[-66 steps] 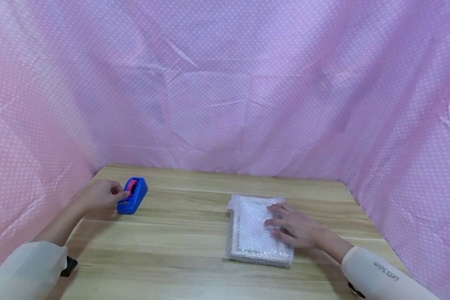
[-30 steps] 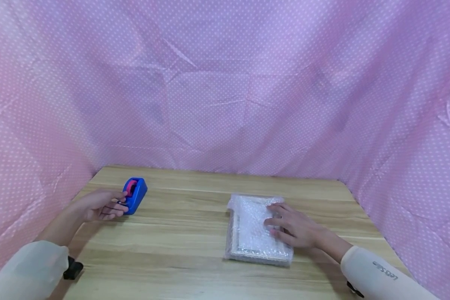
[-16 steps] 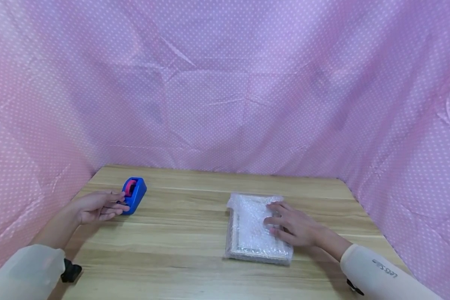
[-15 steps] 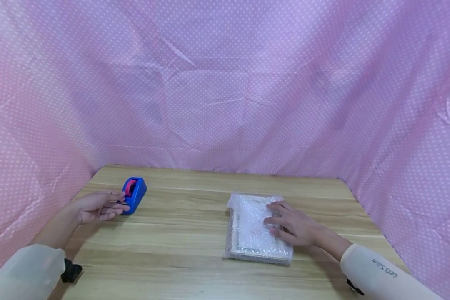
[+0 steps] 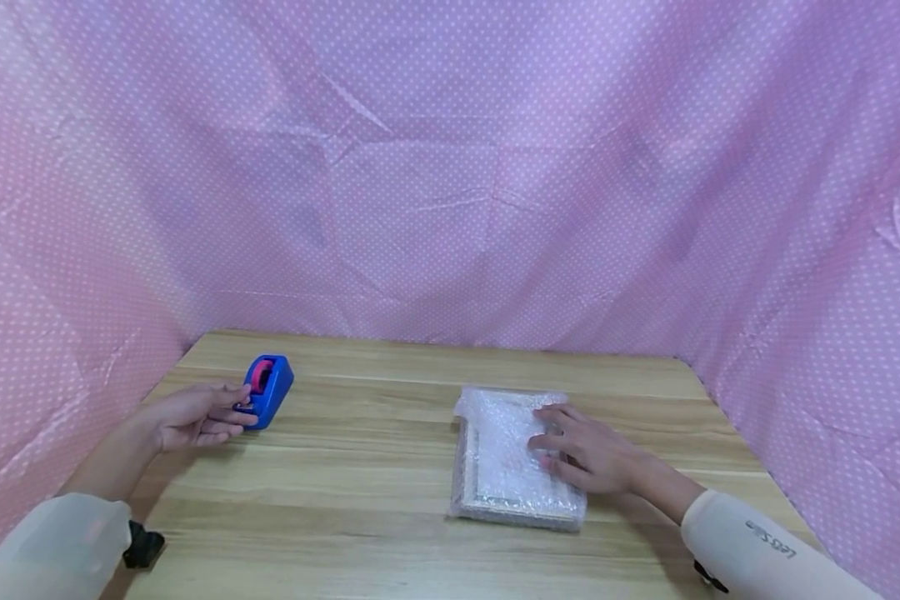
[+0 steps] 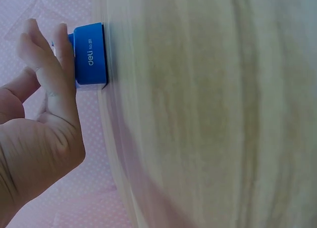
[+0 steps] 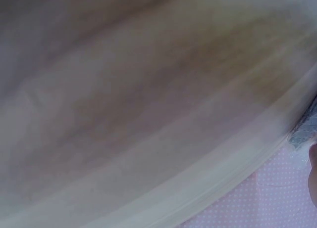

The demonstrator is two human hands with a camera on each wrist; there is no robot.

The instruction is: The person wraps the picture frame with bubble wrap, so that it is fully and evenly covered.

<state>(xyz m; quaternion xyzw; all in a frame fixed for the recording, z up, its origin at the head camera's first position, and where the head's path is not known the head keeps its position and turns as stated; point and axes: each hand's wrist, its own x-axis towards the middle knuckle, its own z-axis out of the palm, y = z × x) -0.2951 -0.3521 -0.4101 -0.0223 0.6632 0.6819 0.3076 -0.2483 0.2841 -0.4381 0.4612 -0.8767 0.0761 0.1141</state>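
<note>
A blue tape dispenser [image 5: 273, 400] with a roll of pink tape [image 5: 261, 377] stands on the table at the left. My left hand [image 5: 195, 415] is at its front end, palm turned up, fingers extended and thumb tip beside the roll. In the left wrist view the fingers overlap the near side of the dispenser [image 6: 91, 55]. A flat, frame-like item in bubble wrap [image 5: 506, 458] lies right of the middle. My right hand [image 5: 588, 452] rests on its right side with fingers spread. The right wrist view catches only a corner of the bubble wrap [image 7: 304, 129] and part of that hand.
The wooden table [image 5: 345, 500] carries both things, with a wide stretch of wood between them. Pink dotted cloth [image 5: 450, 208] hangs around its back and sides. A black device [image 5: 144, 546] is strapped at the left wrist.
My left hand has turned from palm down to palm up at the dispenser's front and come slightly nearer to me. The right hand and the wrapped item have stayed in place.
</note>
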